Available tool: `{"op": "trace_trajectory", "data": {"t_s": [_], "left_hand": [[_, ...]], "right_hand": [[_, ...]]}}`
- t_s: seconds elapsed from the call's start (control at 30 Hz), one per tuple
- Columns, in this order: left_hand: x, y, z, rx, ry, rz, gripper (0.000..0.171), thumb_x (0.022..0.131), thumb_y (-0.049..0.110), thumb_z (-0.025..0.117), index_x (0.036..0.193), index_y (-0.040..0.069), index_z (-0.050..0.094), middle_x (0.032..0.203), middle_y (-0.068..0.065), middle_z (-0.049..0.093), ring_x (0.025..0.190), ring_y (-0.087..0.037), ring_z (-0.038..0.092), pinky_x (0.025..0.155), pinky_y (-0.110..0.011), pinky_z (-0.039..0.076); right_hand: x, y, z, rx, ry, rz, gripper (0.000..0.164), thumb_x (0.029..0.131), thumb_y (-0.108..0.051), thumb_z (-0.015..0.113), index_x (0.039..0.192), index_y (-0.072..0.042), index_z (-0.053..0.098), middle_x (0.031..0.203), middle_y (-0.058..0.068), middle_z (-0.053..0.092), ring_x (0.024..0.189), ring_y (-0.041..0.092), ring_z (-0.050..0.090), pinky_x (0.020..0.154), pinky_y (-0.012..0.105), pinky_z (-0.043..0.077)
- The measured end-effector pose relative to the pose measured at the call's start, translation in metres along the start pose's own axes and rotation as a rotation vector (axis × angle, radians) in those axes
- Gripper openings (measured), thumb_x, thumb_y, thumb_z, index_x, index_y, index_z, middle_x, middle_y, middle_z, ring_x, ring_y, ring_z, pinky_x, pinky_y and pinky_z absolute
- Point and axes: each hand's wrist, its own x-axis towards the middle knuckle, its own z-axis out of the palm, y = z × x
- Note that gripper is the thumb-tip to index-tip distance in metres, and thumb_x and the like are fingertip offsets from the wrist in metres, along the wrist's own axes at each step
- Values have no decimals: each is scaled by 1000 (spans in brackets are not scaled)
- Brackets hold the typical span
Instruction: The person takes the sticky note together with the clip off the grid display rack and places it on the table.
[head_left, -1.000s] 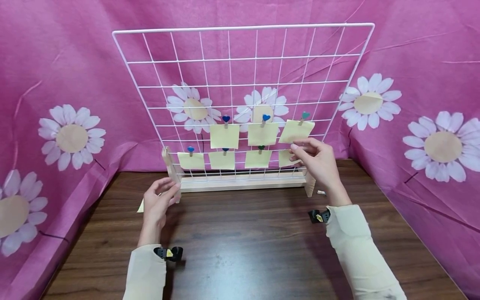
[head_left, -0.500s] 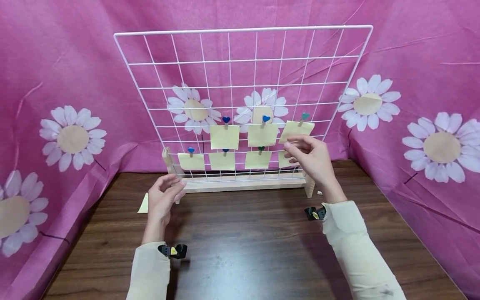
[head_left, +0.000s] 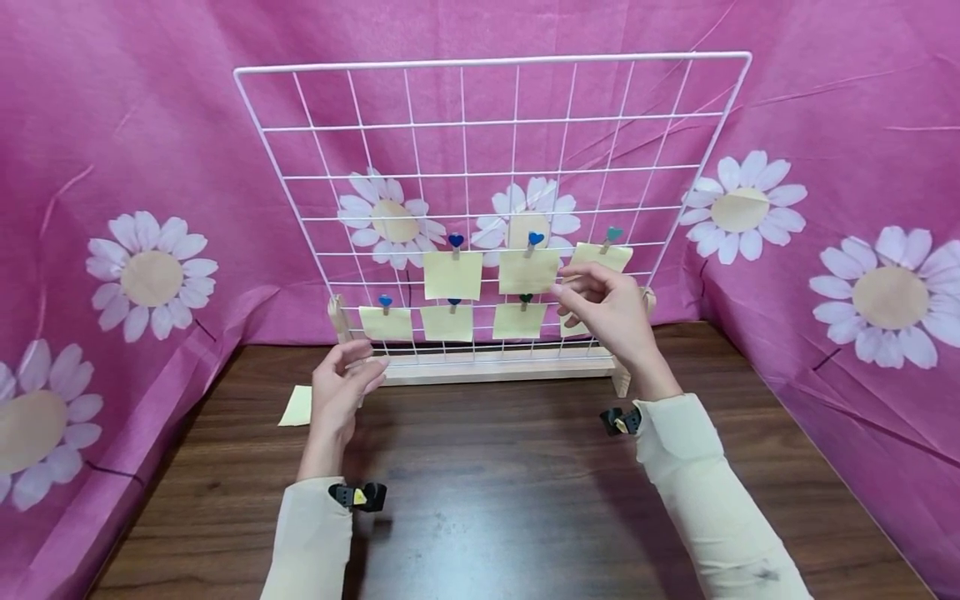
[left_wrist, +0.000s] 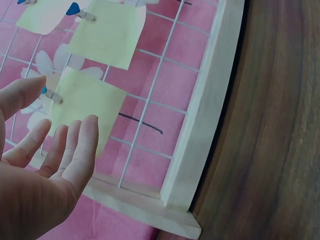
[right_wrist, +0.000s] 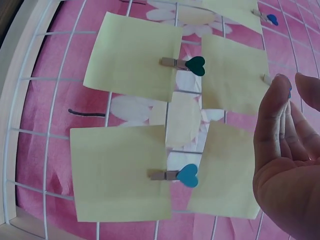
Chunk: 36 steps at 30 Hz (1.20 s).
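A white wire grid (head_left: pixel 495 62) stands upright in a wooden base (head_left: pixel 495 368). Yellow sticky notes (head_left: pixel 452 276) hang from it in two rows, held by small wooden clothespins with heart tops, such as a blue one (head_left: pixel 456 241) and a teal one (right_wrist: pixel 187 175). My right hand (head_left: pixel 611 321) hovers before the right-hand notes, fingers slightly bent and nothing between them; it partly hides two notes. At the grid's lower left corner, my left hand (head_left: pixel 341 400) has its fingers spread loosely and holds nothing. The left wrist view has it in front of a clipped note (left_wrist: pixel 92 102).
One loose yellow note (head_left: pixel 297 406) lies on the dark wooden table (head_left: pixel 480 500), left of the left hand. A pink cloth (head_left: pixel 150 125) printed with white daisies surrounds the table at the back and sides. Both wrists wear black straps.
Both hands have drifted inward: the left one to the right, uncovering more of the loose note, and the right one to the left, past the upper right note. The clipped notes stay put.
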Motion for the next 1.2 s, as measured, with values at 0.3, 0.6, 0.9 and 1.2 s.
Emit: {"op": "trace_trajectory", "data": {"t_s": [0.3, 0.6, 0.9, 1.2], "left_hand": [[3, 2, 8, 4, -31, 5, 51, 89, -5, 72, 134, -10, 51, 121, -16, 53, 92, -11, 65, 86, -32, 61], [6, 11, 20, -18, -59, 26, 51, 88, -6, 73, 133, -12, 49, 123, -19, 52, 93, -11, 66, 88, -32, 60], [8, 16, 31, -27, -83, 49, 50, 88, -10, 71, 134, -9, 51, 128, -23, 50, 93, -14, 63, 85, -30, 61], [11, 18, 38, -27, -87, 61, 49, 87, -6, 74, 132, -7, 55, 123, -18, 54, 92, -15, 62, 88, -35, 61]], "right_hand": [[7, -1, 8, 3, -18, -20, 30, 92, -5, 73, 119, 8, 66, 93, 28, 71, 59, 9, 66, 53, 31, 61], [13, -4, 13, -36, -40, -48, 32, 92, -10, 76, 119, 5, 68, 89, 20, 72, 63, 16, 68, 54, 32, 61], [17, -10, 21, -1, -67, -81, 33, 90, -3, 75, 121, 6, 66, 91, 20, 72, 63, 11, 67, 53, 29, 59], [21, -16, 29, -29, -88, -61, 35, 90, -9, 77, 121, 4, 67, 93, 17, 73, 68, 25, 69, 53, 32, 60]]}}
